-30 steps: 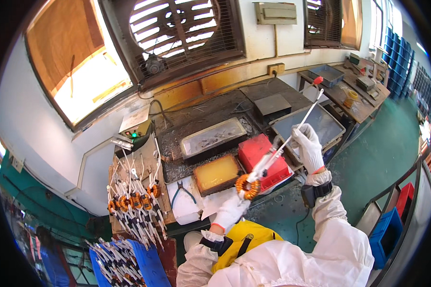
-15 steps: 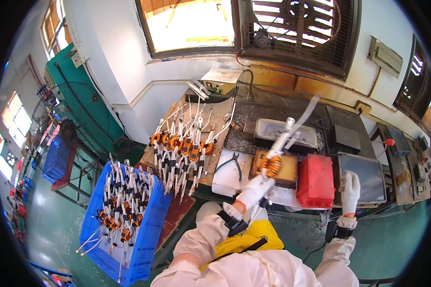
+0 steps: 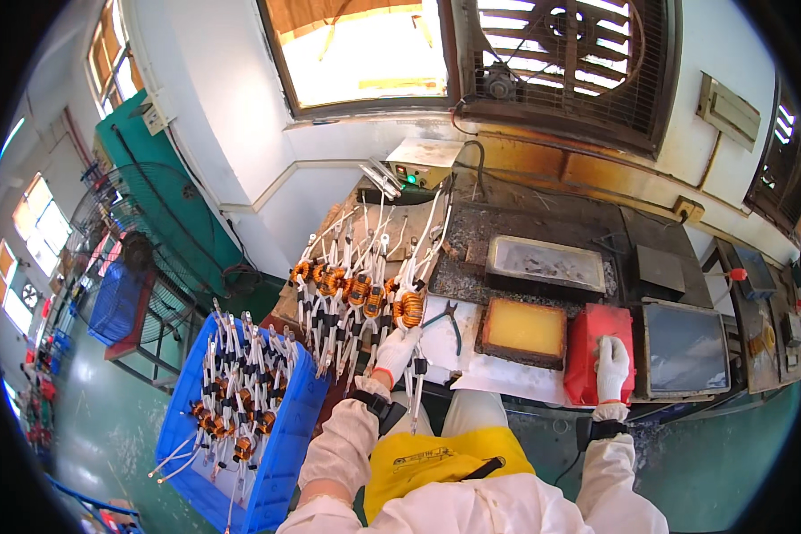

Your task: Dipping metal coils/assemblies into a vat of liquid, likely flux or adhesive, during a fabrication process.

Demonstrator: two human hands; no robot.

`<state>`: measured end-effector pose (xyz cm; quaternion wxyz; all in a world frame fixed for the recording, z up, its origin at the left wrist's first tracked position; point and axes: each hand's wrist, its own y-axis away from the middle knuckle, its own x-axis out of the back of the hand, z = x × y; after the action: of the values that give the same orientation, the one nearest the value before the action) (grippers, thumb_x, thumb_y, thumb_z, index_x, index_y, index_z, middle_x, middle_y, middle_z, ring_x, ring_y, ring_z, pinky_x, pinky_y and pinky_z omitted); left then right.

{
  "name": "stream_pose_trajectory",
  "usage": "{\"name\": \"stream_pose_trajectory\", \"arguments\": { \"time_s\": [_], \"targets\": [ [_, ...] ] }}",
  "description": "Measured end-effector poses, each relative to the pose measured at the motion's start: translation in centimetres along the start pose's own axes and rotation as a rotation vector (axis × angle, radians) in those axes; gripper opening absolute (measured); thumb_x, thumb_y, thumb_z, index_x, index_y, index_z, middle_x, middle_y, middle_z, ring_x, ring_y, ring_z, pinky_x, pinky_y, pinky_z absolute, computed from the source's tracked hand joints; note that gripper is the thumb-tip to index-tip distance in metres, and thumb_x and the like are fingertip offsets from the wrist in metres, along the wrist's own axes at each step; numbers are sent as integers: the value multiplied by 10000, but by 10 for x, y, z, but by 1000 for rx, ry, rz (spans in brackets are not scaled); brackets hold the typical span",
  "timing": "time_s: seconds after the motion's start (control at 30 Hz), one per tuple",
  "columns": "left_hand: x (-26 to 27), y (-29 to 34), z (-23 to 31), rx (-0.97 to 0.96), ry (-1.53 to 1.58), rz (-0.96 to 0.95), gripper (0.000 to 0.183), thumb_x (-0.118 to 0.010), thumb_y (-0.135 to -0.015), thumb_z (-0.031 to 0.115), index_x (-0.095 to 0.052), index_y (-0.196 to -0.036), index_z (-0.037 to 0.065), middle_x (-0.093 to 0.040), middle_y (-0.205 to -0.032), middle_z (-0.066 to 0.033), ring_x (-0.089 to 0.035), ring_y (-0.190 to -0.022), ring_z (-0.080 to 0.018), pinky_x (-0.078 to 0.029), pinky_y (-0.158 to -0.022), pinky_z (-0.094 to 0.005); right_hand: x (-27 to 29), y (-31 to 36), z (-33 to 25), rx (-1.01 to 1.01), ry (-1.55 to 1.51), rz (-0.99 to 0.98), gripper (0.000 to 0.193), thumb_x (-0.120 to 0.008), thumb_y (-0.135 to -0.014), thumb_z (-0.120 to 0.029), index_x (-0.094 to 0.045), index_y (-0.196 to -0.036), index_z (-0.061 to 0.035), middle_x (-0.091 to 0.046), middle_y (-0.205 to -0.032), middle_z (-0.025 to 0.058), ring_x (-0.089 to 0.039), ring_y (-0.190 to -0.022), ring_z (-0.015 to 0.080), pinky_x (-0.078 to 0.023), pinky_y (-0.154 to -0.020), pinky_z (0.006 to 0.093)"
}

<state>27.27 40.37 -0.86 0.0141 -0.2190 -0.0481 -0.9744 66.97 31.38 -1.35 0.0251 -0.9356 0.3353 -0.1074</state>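
My gloved left hand (image 3: 395,352) is closed on a copper-wound toroidal coil (image 3: 408,309) with long white leads pointing up and down. It is at the right end of a row of similar coils (image 3: 358,288) on the bench board, close to them; whether it touches them I cannot tell. My gloved right hand (image 3: 611,363) has its fingers curled together in front of a red plastic box (image 3: 587,331). What those fingers hold, if anything, is hidden. More coils with white leads fill a blue crate (image 3: 285,445) at the left.
Pliers (image 3: 451,322) lie on white paper beside a square pan of yellowish material (image 3: 525,332). Behind it sits a rectangular metal pot (image 3: 546,264). A control box (image 3: 423,162) with a green light stands at the back. A dark tray (image 3: 685,347) is on the right, a fan (image 3: 133,254) far left.
My left hand has carried the coil from above the yellowish pan leftward to the row of coils. My right hand has moved left, from the dark tray to the red box.
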Motion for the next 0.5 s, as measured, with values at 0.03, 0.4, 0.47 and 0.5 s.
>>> {"name": "stream_pose_trajectory", "arguments": {
  "time_s": [0.03, 0.4, 0.47, 0.5],
  "targets": [
    [1, -5, -4, 48, -46, 5, 451, -505, -844, 446, -607, -961, 23, -594, -807, -144, -588, -763, -227, -443, -688, -316, -1, 2, -2, 6, 7, 1, 197, -505, -896, -206, -594, -836, -40, -544, -618, -4, -415, -449, 38, -328, -407, 200],
    [-16, -87, -60, 133, -69, -13, 514, -468, -839, 483, -585, -1038, 25, -623, -893, -200, -595, -863, -330, -433, -753, -382, -4, 4, -1, -7, -10, 6, 183, -511, -883, -185, -606, -847, -32, -559, -623, 5, -410, -444, 36, -326, -409, 195],
    [-17, -93, -58, 128, -14, -12, 501, -473, -838, 482, -597, -1003, 25, -629, -846, -180, -601, -818, -304, -435, -730, -378, -3, 4, -1, -15, -9, 20, 182, -514, -881, -185, -607, -846, -33, -560, -623, 4, -407, -442, 36, -323, -408, 194],
    [-19, -94, -57, 132, -2, 4, 520, -477, -831, 501, -602, -976, 17, -629, -809, -163, -599, -786, -284, -433, -711, -375, -2, 6, -3, -16, 9, 26, 181, -515, -881, -184, -608, -844, -33, -558, -620, 3, -404, -441, 34, -319, -405, 193]
  ]
}}
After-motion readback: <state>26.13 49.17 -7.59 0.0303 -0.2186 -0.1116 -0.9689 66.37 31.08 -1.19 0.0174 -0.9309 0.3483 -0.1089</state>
